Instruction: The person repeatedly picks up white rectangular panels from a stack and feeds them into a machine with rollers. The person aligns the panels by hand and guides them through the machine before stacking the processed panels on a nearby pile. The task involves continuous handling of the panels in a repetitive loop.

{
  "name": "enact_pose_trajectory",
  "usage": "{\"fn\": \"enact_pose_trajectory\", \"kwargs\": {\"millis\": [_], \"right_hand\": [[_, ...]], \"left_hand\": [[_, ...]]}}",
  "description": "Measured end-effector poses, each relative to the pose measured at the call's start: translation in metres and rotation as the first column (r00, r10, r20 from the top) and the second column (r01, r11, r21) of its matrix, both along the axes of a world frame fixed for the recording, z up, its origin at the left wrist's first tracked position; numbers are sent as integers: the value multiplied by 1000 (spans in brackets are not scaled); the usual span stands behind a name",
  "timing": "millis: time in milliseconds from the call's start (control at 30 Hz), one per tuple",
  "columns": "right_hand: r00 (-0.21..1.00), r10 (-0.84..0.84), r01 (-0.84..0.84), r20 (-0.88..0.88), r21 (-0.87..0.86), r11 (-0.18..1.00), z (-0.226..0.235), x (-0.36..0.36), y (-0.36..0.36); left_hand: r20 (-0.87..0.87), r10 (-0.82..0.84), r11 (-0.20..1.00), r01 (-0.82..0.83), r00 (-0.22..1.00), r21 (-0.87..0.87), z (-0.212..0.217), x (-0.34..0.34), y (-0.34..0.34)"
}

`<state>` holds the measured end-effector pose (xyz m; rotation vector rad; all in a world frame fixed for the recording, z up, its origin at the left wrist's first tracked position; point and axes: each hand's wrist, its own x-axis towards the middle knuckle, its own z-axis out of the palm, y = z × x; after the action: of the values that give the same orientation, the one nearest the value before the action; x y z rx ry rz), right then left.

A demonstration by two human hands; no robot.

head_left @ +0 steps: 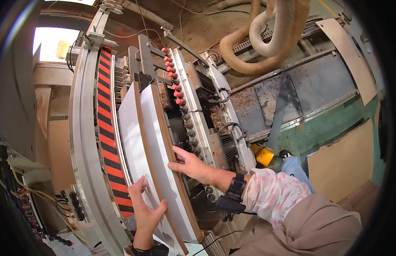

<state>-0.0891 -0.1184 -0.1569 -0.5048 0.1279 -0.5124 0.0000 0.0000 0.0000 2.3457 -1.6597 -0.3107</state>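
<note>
Two long white panels with brown edges lie side by side on the machine, a left panel [130, 123] and a right panel [153, 121]. My left hand [147, 211] is over the near part of the left panel, its thumb and fingers spread apart. The thumb is by that panel's brown edge; I cannot tell how firmly it touches. My right hand [193, 167] holds the right panel at its brown edge, thumb over the white face and index finger along the edge. Its other fingers are mostly hidden.
A red-and-black striped strip [106, 128] and a metal rail [82, 128] run along the left. Several red-capped knobs [172, 74] line a beam to the right. Ribbed hoses [238, 55] hang at the back. A grey bed [283, 98] with wood chips and a brown board [343, 162] are at right.
</note>
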Motion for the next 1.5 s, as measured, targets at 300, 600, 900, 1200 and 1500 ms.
{"fn": "enact_pose_trajectory", "kwargs": {"millis": [300, 600, 900, 1200, 1500], "right_hand": [[977, -122, 134, -176, 56, 989, 12, 20, 8], [875, -192, 107, -445, -208, 972, 27, 29, 5], [900, -79, 7, -429, -168, 986, 14, 29, -19], [944, -160, 135, -288, -104, 985, 17, 12, -24], [853, -361, 438, -376, 142, 887, 15, -186, -20]], "left_hand": [[108, -28, 997, 20, 994, 73, -4, -8, -2], [188, 50, 985, -80, 981, 152, 24, -11, -2], [-71, 278, 957, -270, 958, 107, 52, -3, 2], [-51, 235, 969, -229, 971, 94, 29, 1, 3], [223, 65, 985, -99, 973, 144, -12, -22, -4]]}}
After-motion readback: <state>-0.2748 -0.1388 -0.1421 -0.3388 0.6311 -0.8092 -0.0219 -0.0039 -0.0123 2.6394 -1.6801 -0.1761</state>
